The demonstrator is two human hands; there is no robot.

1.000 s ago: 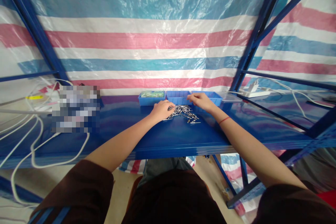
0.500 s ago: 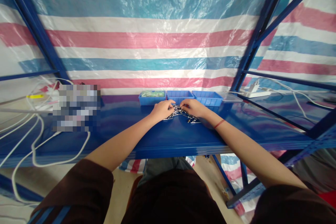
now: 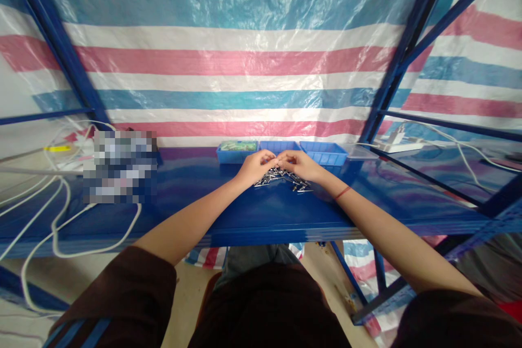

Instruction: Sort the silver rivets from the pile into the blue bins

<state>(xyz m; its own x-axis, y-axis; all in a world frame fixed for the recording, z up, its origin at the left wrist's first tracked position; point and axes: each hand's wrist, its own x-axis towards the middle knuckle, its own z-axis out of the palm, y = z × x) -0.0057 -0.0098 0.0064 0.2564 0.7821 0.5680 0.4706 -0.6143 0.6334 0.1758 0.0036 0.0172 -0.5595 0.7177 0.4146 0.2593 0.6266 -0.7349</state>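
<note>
Over a pile of thin, shiny metal pieces (image 3: 299, 184) on the blue table, my two hands meet at the fingertips. My left hand (image 3: 256, 167) is closed in a pinch, thumb against fingers. My right hand (image 3: 299, 165), with a thin red band on its wrist, pinches from the other side and touches the left fingertips. Whatever sits between the fingers is too small to make out. Directly behind the hands stand a blue bin with green contents (image 3: 237, 146), a middle blue bin (image 3: 281, 145) partly covered by the fingers, and a right blue bin (image 3: 326, 153).
White cables (image 3: 57, 223) loop over the table's left side beside a blurred-out patch. A power strip (image 3: 402, 145) lies at the right rear, near a clear plastic lid (image 3: 362, 152). Blue shelf posts (image 3: 393, 70) rise at both sides before a striped sheet (image 3: 228, 60).
Both hands have lifted slightly from the metal pile and come together, so their fingertips now touch. Earlier they were apart, with fingers down among the pieces.
</note>
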